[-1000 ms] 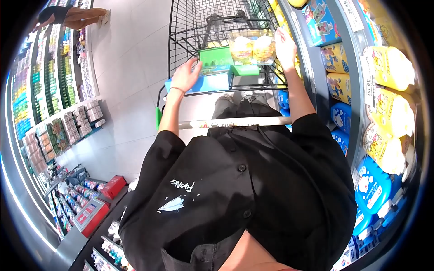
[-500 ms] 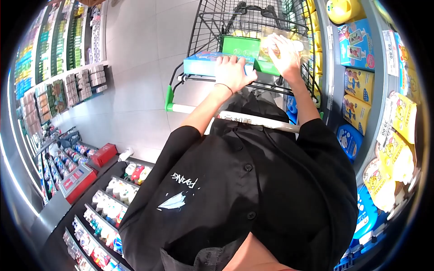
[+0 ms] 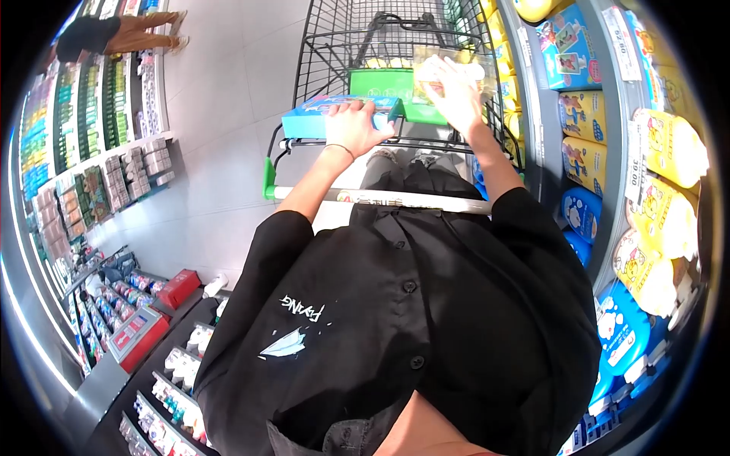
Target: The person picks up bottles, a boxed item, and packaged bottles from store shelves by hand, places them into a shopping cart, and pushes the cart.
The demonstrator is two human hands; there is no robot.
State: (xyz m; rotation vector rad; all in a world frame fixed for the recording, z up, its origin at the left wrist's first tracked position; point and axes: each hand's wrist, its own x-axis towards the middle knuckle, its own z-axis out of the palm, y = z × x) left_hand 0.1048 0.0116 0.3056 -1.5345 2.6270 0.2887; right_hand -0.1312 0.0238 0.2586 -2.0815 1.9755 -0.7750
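My left hand [image 3: 356,129] grips a blue box [image 3: 306,125] at the near edge of the shopping cart [image 3: 323,64], thumb at its right end, fingers over its top. Farther right, my right hand [image 3: 458,99] is on a clear plastic package [image 3: 484,85] with pale, round-looking contents. Its fingers lie long across the front, and what is inside is blurred by glare. Behind both items stands the cart's green panel [image 3: 376,83]. The pale push bar [image 3: 319,195] crosses in front of my waist, below both forearms, and neither hand touches it.
Shelves on the right hold yellow packs [image 3: 584,163] and blue bottles [image 3: 625,323] close beside the cart. Grey floor tiles [image 3: 217,152] run along the left. Beyond them are stocked shelves [image 3: 114,114] and a person [image 3: 125,36]. A red-topped display [image 3: 138,338] stands lower left.
The cart and both hands have shifted left in view, with the items still under my hands. A person has come into sight at upper left. My shoes now show beneath the cart.
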